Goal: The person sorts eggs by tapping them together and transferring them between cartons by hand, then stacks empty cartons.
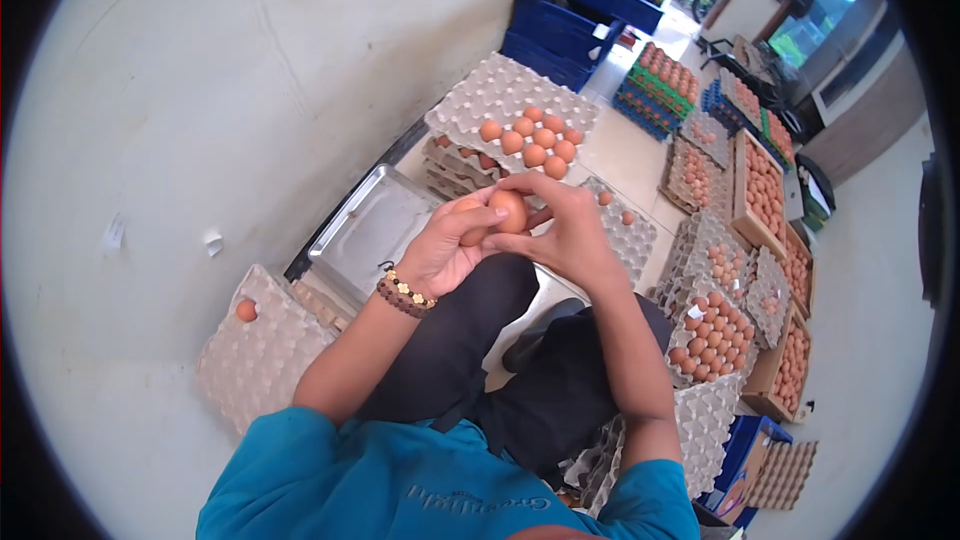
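A smooth, orange-brown egg (pixel 511 210) sits whole and raised between the two hands, its rounded face turned upward to the view. The fingers and thumb of the right hand (pixel 565 230) curl around its far and right sides, and the left thumb reaches its left edge. A second egg (pixel 467 208), of similar orange-brown colour, lies just beside it in the left hand (pixel 445 250), partly covered by the thumb; its tilt seems hard to judge there. Both eggs show unbroken shell where visible.
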A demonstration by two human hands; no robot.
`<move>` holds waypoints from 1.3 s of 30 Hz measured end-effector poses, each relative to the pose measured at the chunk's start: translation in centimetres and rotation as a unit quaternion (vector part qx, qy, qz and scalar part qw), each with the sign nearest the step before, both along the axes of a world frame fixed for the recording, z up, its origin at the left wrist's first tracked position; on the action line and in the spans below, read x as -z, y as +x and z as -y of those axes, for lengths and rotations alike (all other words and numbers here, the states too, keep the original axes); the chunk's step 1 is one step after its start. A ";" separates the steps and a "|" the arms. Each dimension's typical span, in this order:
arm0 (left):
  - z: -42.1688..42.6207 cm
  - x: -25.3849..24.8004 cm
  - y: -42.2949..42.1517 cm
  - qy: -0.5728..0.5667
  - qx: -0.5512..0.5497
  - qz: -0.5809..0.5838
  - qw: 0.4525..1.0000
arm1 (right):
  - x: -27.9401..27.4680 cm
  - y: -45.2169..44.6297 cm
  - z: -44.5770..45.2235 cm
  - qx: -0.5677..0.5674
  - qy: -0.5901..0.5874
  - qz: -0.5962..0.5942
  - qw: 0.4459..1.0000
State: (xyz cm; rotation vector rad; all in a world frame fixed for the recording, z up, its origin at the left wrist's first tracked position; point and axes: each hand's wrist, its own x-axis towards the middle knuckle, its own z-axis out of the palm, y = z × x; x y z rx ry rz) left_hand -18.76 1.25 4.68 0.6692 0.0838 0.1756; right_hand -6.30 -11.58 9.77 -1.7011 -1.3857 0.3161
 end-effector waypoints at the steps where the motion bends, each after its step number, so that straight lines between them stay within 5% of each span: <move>1: -0.1 0.0 -0.7 0.006 -0.016 -0.019 1.000 | -0.1 -0.3 -0.1 -0.013 0.021 -0.026 0.999; 8: -1.7 2.8 -10.4 -0.001 -0.175 -0.076 0.982 | 0.1 -0.1 1.0 0.016 0.014 -0.022 1.000; 11: -1.9 7.2 -16.8 0.044 -0.316 -0.165 0.933 | 0.4 0.1 1.3 0.030 0.006 -0.036 0.999; 18: -3.6 11.3 -30.7 0.317 -0.556 -0.358 0.679 | 1.1 1.0 1.0 0.041 -0.032 -0.006 0.999; 26: -5.5 14.9 -31.5 0.541 -0.563 -0.425 0.459 | 1.2 0.6 0.2 0.049 -0.018 0.002 0.999; 29: -5.6 14.6 -31.3 0.633 -0.564 -0.422 0.322 | 1.2 1.1 0.2 0.064 -0.035 -0.010 0.997; 32: -5.0 13.9 -31.4 0.460 -0.582 -0.482 0.465 | 1.2 1.7 0.5 0.076 -0.040 -0.020 0.996; 35: -4.3 12.6 -30.9 0.428 -0.555 -0.513 0.495 | 0.8 3.0 1.8 0.068 0.004 -0.039 0.997; 39: -4.2 14.5 -31.3 0.561 -0.512 -0.470 0.449 | -0.5 7.2 5.0 0.135 0.112 -0.078 0.981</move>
